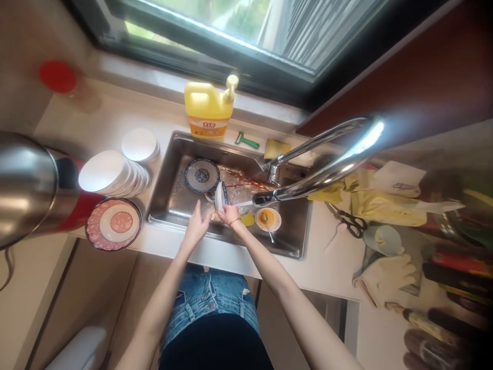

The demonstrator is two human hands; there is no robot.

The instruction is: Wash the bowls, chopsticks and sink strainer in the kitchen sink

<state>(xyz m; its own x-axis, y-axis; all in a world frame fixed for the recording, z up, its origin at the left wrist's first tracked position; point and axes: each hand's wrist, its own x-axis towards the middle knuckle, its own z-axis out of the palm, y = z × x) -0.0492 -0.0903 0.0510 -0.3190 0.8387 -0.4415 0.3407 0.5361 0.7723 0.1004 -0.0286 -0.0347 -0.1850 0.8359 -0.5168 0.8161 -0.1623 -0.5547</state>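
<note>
My right hand [228, 211] grips a small blue-and-white plate [219, 196], held on edge over the steel sink [227, 149] under the stream from the faucet [327, 159]. Beside it on the left is my left hand [197, 224], its fingers spread and pointing toward the plate, holding nothing. A larger blue patterned plate [202, 175] lies flat in the sink behind. To the right in the basin sit a small bowl [268, 219] with yellowish liquid and a spoon, and a yellow sponge [247, 219].
On the left counter stand stacked white plates [105, 173], a second white stack [139, 145] and a pink patterned plate [114, 224]. A yellow detergent bottle [210, 108], green peeler [246, 140], scissors [348, 221] and gloves [381, 277] surround the sink. A steel kettle [26, 185] sits far left.
</note>
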